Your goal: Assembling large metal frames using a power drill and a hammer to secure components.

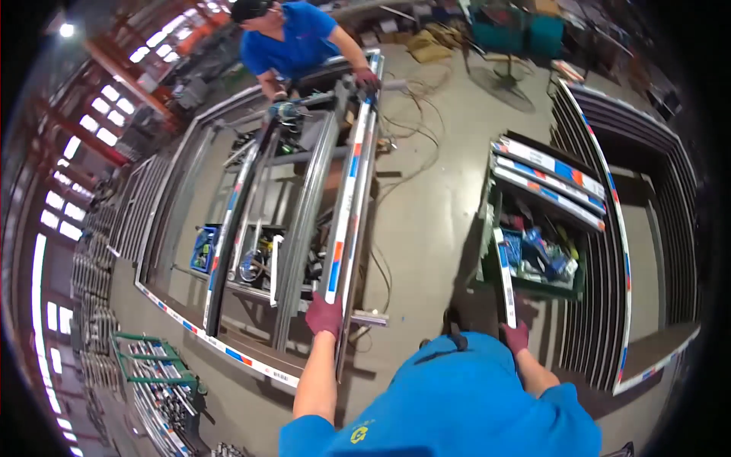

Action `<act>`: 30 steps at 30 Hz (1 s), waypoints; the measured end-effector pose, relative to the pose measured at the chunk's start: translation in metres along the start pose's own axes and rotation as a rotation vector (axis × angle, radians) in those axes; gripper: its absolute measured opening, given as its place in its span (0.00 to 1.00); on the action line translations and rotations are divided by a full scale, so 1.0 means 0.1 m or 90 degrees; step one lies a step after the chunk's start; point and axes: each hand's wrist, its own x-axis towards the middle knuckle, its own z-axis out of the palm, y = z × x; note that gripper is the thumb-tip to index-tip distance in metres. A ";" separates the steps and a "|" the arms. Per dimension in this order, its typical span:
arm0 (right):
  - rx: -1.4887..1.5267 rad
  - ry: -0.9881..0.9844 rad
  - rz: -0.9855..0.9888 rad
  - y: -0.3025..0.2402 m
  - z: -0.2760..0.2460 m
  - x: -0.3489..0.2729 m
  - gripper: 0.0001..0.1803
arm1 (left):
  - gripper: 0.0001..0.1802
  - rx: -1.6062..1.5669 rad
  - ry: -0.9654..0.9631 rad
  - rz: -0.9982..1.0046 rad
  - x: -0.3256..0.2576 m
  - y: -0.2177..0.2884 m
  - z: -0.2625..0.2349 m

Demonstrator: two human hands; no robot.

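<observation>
In a maroon glove, my left hand [325,314] is closed around the near end of a long metal frame bar [348,206] with white, blue and red film, lying along the right side of the work frame. My right hand [515,336], also gloved, is closed at the near end of a shorter film-covered bar [505,278]. This bar runs up beside a dark green bin [567,286] of blue packets and small parts. Across the bin's far end lie several more film-covered bars [544,179].
Opposite, a co-worker in blue [293,42] holds a power drill [283,111] over the frame. Cables [415,129] trail over the floor. Stacked frames [624,251] stand at right, a floor fan [506,80] behind, a blue crate [204,247] and green rack [152,358] at left.
</observation>
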 end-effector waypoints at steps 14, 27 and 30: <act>0.036 -0.034 -0.004 -0.09 0.00 0.20 0.33 | 0.38 -0.011 -0.005 -0.017 0.02 0.06 -0.16; 0.090 -0.124 0.079 -0.12 -0.01 0.20 0.34 | 0.46 -0.112 -0.128 0.019 0.23 -0.07 -0.21; 0.081 -0.117 0.051 0.08 0.12 0.30 0.33 | 0.44 -0.114 -0.125 0.035 0.25 -0.07 -0.19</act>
